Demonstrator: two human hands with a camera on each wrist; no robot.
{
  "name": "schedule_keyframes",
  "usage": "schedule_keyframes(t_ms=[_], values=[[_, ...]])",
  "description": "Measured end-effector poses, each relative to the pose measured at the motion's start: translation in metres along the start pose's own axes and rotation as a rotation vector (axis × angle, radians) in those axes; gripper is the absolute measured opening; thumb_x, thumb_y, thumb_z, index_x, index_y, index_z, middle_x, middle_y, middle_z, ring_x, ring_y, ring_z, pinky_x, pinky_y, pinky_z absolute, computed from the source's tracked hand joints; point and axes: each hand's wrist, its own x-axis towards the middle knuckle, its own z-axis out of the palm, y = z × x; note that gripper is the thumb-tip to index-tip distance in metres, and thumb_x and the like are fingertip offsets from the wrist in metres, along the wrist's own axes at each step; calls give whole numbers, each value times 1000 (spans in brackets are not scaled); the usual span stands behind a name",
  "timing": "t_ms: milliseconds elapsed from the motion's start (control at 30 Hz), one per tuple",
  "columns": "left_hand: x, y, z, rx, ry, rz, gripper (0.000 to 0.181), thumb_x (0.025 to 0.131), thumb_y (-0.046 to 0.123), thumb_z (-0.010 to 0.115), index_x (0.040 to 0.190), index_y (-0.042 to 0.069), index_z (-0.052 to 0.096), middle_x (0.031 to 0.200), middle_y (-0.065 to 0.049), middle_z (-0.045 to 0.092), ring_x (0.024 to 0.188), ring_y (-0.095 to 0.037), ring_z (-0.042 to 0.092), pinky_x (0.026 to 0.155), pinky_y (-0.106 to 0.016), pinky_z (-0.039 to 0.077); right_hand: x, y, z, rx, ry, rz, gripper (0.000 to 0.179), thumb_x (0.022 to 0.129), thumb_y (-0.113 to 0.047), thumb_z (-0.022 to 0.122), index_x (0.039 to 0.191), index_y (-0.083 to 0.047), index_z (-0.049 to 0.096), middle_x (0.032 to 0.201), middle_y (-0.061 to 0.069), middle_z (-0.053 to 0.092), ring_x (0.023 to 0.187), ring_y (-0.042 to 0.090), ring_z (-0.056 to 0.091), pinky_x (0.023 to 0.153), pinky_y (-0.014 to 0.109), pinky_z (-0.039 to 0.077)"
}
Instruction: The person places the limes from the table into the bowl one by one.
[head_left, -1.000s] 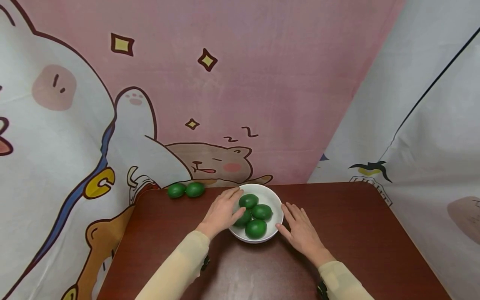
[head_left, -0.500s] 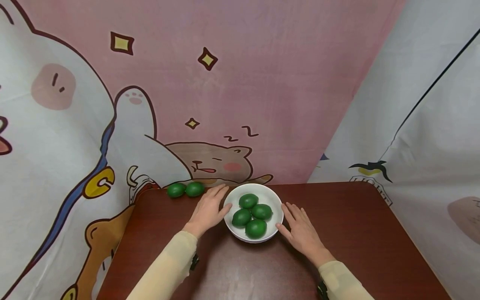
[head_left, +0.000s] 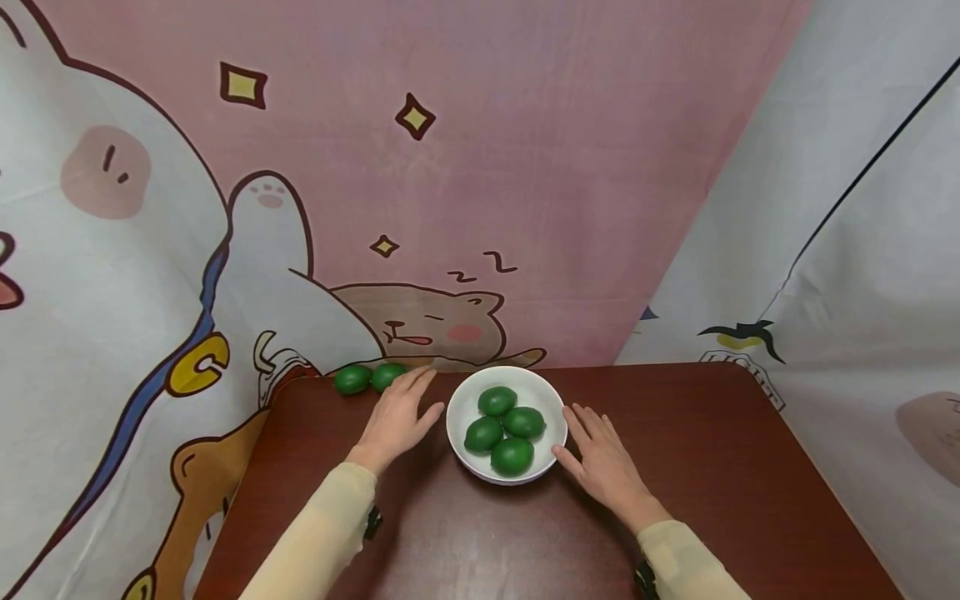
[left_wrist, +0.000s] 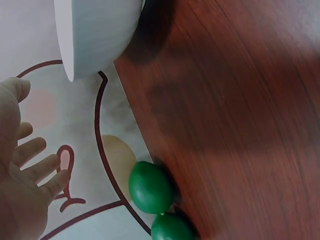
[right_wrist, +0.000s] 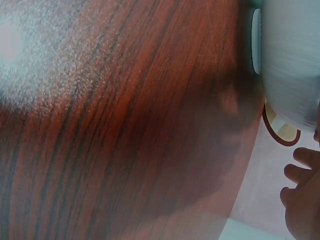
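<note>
A white bowl (head_left: 467, 457) holds several green limes (head_left: 512, 457) in the middle of the table. My left hand (head_left: 396, 421) hovers between the bowl and two more limes at the back left, its fingers extended and nothing held. It partly covers the right one of that pair (head_left: 386, 376) in the head view; the left one (head_left: 352, 380) shows whole. In the left wrist view, the hand (left_wrist: 25, 170) is apart from both the bowl (left_wrist: 100, 35) and the limes (left_wrist: 151, 187). Fingers straight, my right hand (head_left: 606, 467) is at the bowl's right side, with fingertips at its rim.
The brown wooden table (head_left: 712, 467) has its back edge against a hanging cloth (head_left: 570, 183) printed with cartoon animals. The two loose limes lie close to that back edge. White cloth (head_left: 847, 275) hangs at the right side.
My left hand has moved left, from over the bowl's left rim towards the two loose limes, uncovering the limes in the bowl. The right hand has stayed at the bowl's right side.
</note>
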Motion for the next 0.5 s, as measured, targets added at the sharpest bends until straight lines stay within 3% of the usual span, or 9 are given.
schedule_keyframes(t_ms=[500], values=[[-8, -27, -9, 17, -12, -88, 63, 101, 37, 66, 152, 4, 49, 156, -19, 46, 145, -39, 42, 114, -64, 36, 0, -1, 0, 2, -1, 6, 75, 100, -47, 63, 157, -4, 42, 156, 24, 45, 148, 43, 38, 121, 59, 27]])
